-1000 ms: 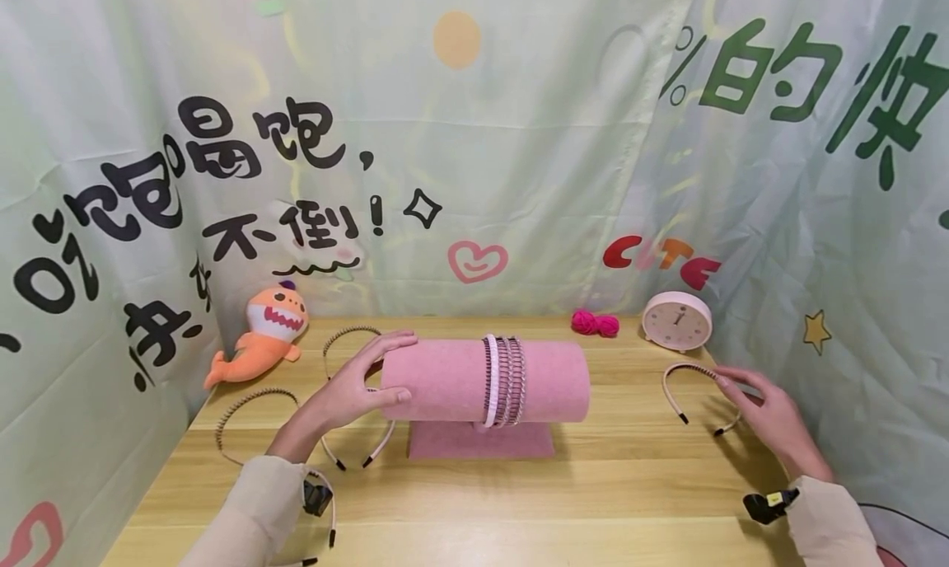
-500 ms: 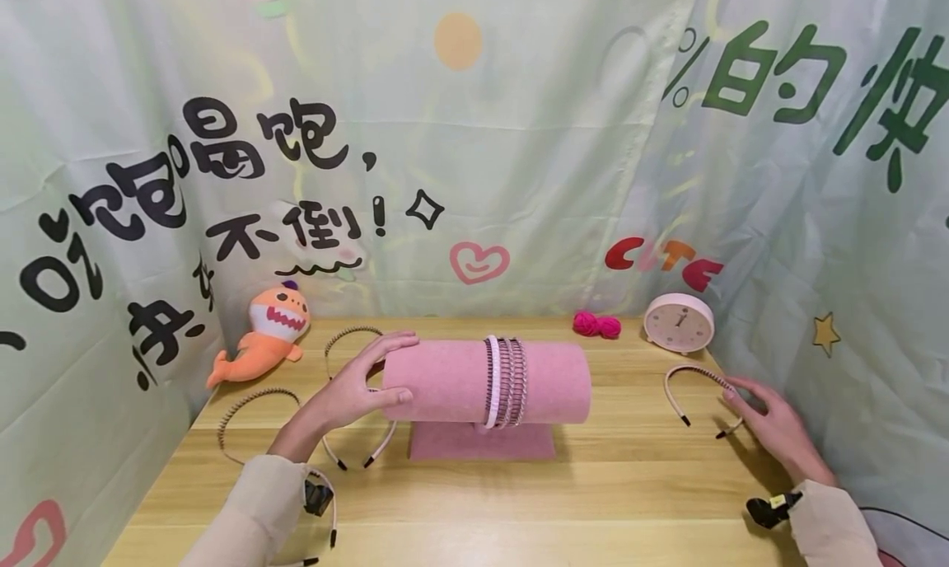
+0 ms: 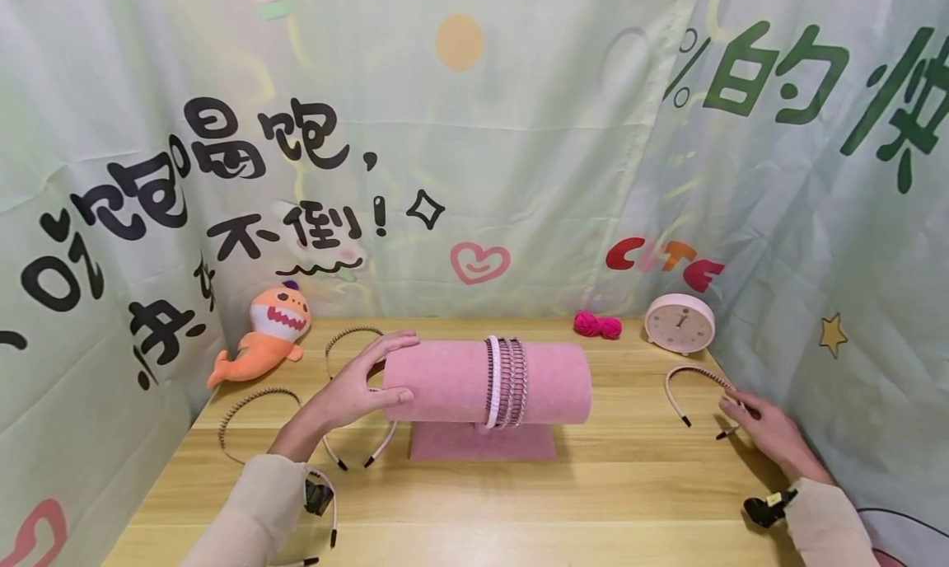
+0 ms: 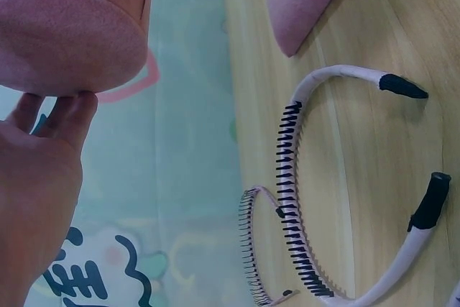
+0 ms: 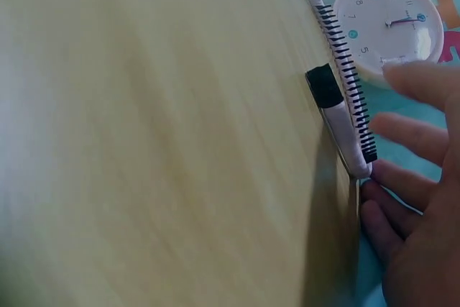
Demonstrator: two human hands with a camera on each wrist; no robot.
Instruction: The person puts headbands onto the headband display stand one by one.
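Note:
A pink padded headband stand [image 3: 437, 381] with a cylindrical roll stands mid-table. Several toothed headbands [image 3: 511, 381] and a thicker white one [image 3: 493, 386] sit side by side around its roll. My left hand [image 3: 344, 394] holds the roll's left end, thumb at the front and fingers over the top; in the left wrist view its fingertips meet the round end face [image 4: 72, 48]. At the right table edge lies another headband [image 3: 697, 367], pale with dark teeth and black tips. My right hand [image 3: 774, 427] is beside it, fingers spread and loose along its outer side in the right wrist view.
More toothed headbands lie to the left: one behind my left hand [image 3: 352, 330], another near the left edge [image 3: 252, 395]. An orange shark plush [image 3: 259, 353], bright pink yarn [image 3: 596, 325] and a round pink clock [image 3: 678, 322] line the back. Printed curtains [image 3: 534, 180] enclose the table.
My right hand has shifted slightly and its fingers have slid from the top of the right headband down its outer side. My left hand and the stand stay where they were.

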